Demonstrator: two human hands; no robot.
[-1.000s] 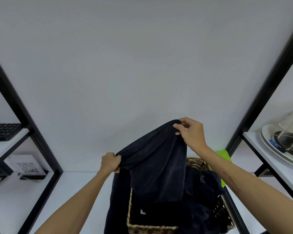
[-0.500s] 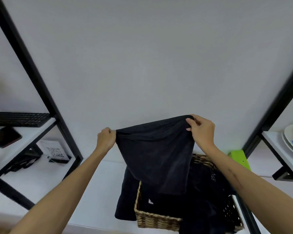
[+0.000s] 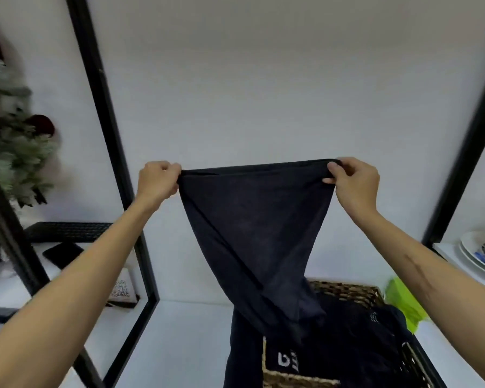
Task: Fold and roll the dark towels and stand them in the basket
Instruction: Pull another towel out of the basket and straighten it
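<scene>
A: Start nearest us. What sits low down?

B: The wicker basket [image 3: 345, 291], holding more dark towels [image 3: 356, 348], unrolled; one drapes over the basket's left rim onto the white counter [image 3: 185, 340].

A: And the one being worked?

B: The dark towel [image 3: 256, 219] hangs above the basket, its tail trailing down into it. The left hand [image 3: 158, 179] pinches one top corner, fingers curled tight; the right hand [image 3: 354, 177] pinches the other between thumb and fingers.

A: How does it lie?

B: The top edge runs taut, level, hand to hand; its long axis drops away below. Both hands look equally near, so I'd guess folding needs it lifted clear of the basket.
</scene>
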